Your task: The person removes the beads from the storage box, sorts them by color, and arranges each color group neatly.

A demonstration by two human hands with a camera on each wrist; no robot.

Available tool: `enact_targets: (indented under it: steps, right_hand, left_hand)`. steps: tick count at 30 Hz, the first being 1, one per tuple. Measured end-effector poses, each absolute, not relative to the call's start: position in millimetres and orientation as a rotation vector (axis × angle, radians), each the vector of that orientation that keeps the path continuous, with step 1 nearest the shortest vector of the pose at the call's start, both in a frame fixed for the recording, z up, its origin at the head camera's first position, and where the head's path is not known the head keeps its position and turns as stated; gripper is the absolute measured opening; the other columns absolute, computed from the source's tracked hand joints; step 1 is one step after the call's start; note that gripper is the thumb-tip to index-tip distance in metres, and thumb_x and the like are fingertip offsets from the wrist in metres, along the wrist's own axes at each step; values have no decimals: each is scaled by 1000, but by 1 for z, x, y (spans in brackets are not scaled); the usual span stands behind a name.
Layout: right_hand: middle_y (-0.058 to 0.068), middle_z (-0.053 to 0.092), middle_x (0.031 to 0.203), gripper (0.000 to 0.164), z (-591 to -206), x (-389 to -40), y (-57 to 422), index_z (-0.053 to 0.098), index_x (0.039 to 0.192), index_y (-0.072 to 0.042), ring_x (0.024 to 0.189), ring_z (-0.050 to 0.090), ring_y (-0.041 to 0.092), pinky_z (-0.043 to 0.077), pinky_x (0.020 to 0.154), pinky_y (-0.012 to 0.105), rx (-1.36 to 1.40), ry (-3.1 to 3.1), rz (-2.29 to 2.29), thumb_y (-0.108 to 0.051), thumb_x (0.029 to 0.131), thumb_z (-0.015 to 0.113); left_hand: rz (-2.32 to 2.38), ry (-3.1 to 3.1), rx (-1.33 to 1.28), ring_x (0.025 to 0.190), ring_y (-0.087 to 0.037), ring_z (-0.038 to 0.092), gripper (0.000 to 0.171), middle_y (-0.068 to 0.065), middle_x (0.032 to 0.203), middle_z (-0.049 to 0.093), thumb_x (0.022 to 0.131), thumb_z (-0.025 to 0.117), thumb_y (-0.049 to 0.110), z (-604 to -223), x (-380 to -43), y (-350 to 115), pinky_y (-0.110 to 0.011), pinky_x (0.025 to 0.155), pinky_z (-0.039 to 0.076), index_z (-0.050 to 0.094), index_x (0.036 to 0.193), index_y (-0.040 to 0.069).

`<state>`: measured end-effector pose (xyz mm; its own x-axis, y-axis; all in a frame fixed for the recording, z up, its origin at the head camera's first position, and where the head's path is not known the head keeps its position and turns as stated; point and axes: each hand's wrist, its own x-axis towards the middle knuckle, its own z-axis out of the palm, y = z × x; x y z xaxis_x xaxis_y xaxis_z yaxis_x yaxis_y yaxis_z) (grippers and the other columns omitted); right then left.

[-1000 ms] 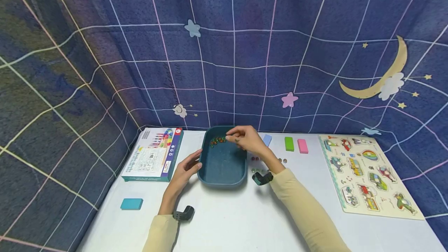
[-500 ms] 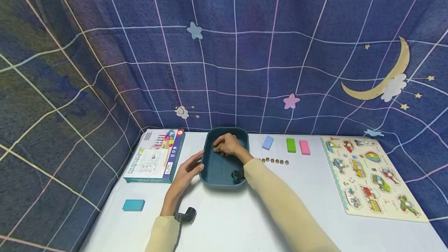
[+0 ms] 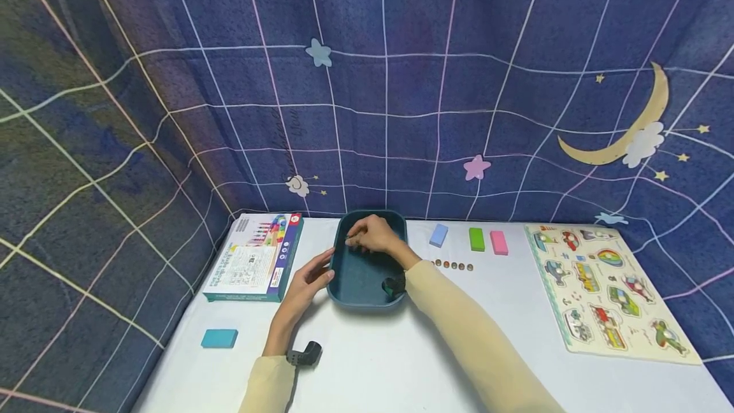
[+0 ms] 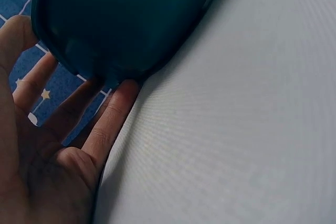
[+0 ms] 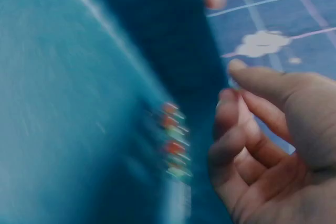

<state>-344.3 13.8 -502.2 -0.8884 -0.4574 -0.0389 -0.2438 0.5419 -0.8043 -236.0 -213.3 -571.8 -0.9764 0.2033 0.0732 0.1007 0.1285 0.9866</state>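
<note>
A dark teal plastic tub point(image 3: 367, 282) stands on the white table, its long side running away from me. My left hand point(image 3: 301, 285) rests against the tub's left wall; in the left wrist view its fairly straight fingers point(image 4: 113, 121) touch the outside. My right hand point(image 3: 373, 234) reaches into the far left part of the tub. In the right wrist view its thumb and forefinger pinch a tiny pale glint point(image 5: 232, 83), seemingly a glass marble, mostly hidden by the fingertips. A row of red and green marbles point(image 5: 174, 142), blurred, lies along the tub's inner edge beside this hand.
More marbles point(image 3: 454, 266) lie in a row right of the tub, partly behind the right sleeve. Blue point(image 3: 438, 235), green point(image 3: 476, 239) and pink blocks point(image 3: 499, 243) lie behind them. A picture puzzle board point(image 3: 608, 292) is at right; a box point(image 3: 252, 257) and teal block point(image 3: 219, 338) are at left.
My right hand has moved left and down from over the tub's right rim into its far left part, then shifted only slightly. The left hand has stayed at the tub's wall.
</note>
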Motion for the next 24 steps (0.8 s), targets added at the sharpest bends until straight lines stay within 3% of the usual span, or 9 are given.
enact_targets:
  steps: [3, 6, 10, 16, 24]
  right_hand:
    - [22, 78, 89, 23, -485, -338, 38, 80, 113, -9, 77, 74, 42, 48, 51, 22, -590, 2504, -1371, -24, 96, 79]
    - [21, 77, 91, 24, -472, -327, 72, 80, 115, -10, 80, 73, 46, 50, 55, 26, -561, 2528, -1445, -26, 97, 78]
    - [15, 77, 92, 25, -475, -307, 121, 79, 116, -10, 74, 71, 35, 55, 60, 31, -482, 2586, -1469, -26, 98, 78]
    - [11, 74, 84, 21, -510, -274, 184, 78, 111, -1, 64, 60, 9, 48, 57, 23, -434, 2691, -1411, -15, 96, 77]
    - [-2, 70, 77, 10, -543, -238, 220, 80, 102, -7, 62, 54, 2, 47, 61, 21, -453, 2810, -1216, -9, 93, 79]
  left_hand:
    - [2004, 2304, 307, 143, -35, 57, 55, -19, 162, 51, 105, 66, 19, -572, -235, -212, -22, 102, 56, 52, 157, 13]
    - [2003, 2308, 307, 141, -30, 59, 55, -19, 163, 50, 105, 66, 19, -572, -235, -212, -22, 102, 56, 51, 157, 13]
    - [2013, 2303, 309, 143, -35, 58, 55, -19, 163, 50, 105, 65, 17, -572, -235, -213, -21, 101, 56, 51, 157, 13]
    - [2033, 2289, 313, 146, -45, 52, 54, -19, 163, 50, 105, 65, 15, -572, -236, -215, -19, 102, 55, 52, 157, 12]
    - [2020, 2292, 305, 147, -45, 51, 55, -18, 163, 50, 105, 65, 16, -574, -236, -214, -18, 102, 54, 51, 158, 12]
